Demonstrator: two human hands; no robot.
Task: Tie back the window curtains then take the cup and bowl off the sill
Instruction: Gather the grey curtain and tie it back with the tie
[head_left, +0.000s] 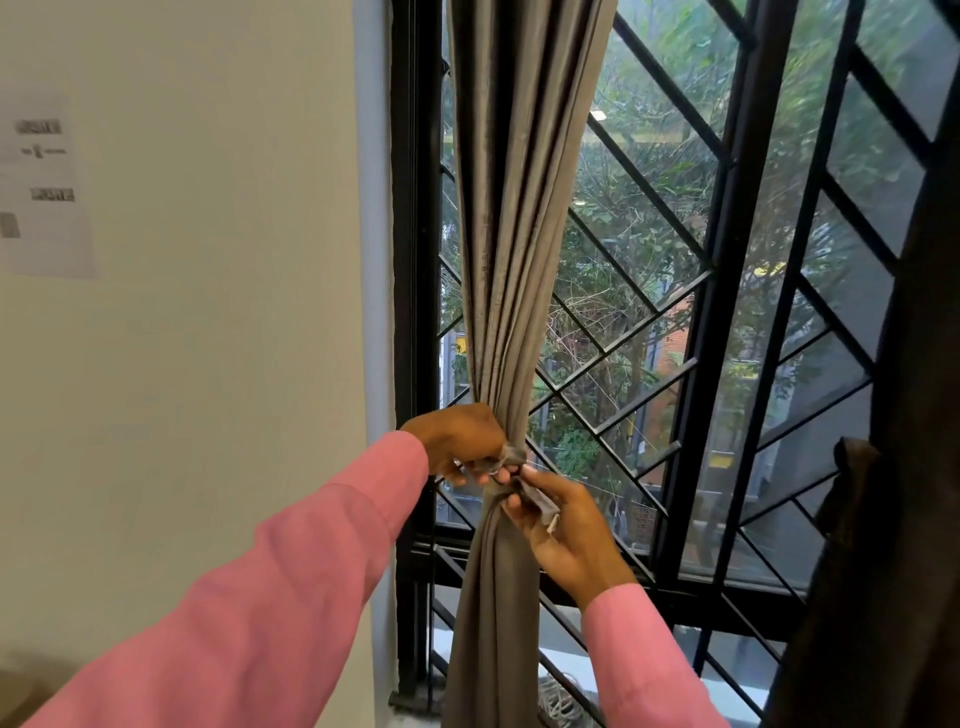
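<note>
Head view of the left side of a window. A grey curtain (511, 249) hangs just right of the black window frame (415, 260). It is drawn into a narrow bundle of vertical folds, pinched tightest at the level of the hands and spreading again below. The left hand (462, 441) reaches in from the near left and wraps its curled fingers round the gathered cloth at the waist of the bundle, where it also holds one end of a grey fabric band (515, 456). The right hand (563, 530), just right of and slightly below the left, pinches the other end of the band between thumb and fingers, with the loose tip lying across its palm. The band crosses the front of the bundle between the two hands; whether it is knotted cannot be told. Both arms wear pink sleeves (291, 571). Behind the curtain, a black diagonal grille (649, 218) covers the glass, with trees (613, 260) and buildings beyond it. A dark curtain (914, 467) hangs along the right edge of the view. To the left of the window is a pale wall (208, 312) carrying a printed paper sheet (44, 192), its text too blurred to read. A pale ledge (566, 667) shows behind the lower bars of the grille.
</note>
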